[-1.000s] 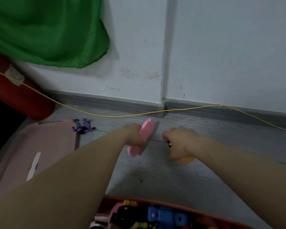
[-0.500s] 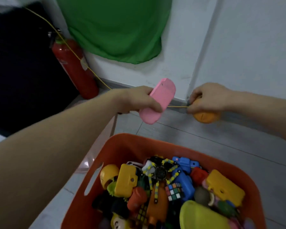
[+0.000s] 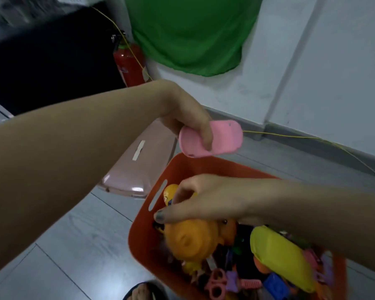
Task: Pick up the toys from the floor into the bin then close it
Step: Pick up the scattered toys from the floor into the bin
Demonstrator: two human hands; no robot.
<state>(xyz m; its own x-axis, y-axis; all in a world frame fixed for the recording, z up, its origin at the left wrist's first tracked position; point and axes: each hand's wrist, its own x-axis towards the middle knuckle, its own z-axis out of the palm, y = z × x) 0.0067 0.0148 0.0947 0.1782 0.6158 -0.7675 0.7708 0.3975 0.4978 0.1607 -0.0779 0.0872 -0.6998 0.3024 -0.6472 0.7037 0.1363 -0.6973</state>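
- Pink plastic: the pink toy [image 3: 212, 138], a flat piece with rounded ends, is pinched in the left hand [image 3: 185, 113], with the thumb across its top face and the other fingers hidden beneath it.
- That toy hangs in the air just past the far rim of the orange bin [image 3: 143, 230], not yet inside it.
- The right hand [image 3: 206, 202] is over the bin with its fingers curled loosely and the thumb stretched toward the left rim; a dark-painted thumbnail shows.
- Directly under that hand is the orange round toy [image 3: 193, 239], blurred; the thumb lies along its top edge, but whether the hand grips it or is just apart from it cannot be told.
- The orange round toy sits within the bin's walls, above the heap of other toys.
- Beside it in the bin lie a large yellow toy [image 3: 284, 256], a pink toy pair of scissors [image 3: 215, 284], a pink comb [image 3: 250, 284] and a blue block [image 3: 275, 284].
- A yellow ball-like toy [image 3: 169, 192] shows near the bin's slotted handle, partly behind the right hand.
- The pink lid [image 3: 139, 161] lies flat on the grey floor [image 3: 74, 245], touching the bin's left far corner; the bin is open.
- Against the white wall stand a red fire extinguisher [image 3: 129, 66] and a hanging green cloth [image 3: 191, 33].
- A yellow cord [image 3: 312, 138] runs along the baseboard.
- A foot [image 3: 142, 292] shows at the bottom edge, just beside the bin.
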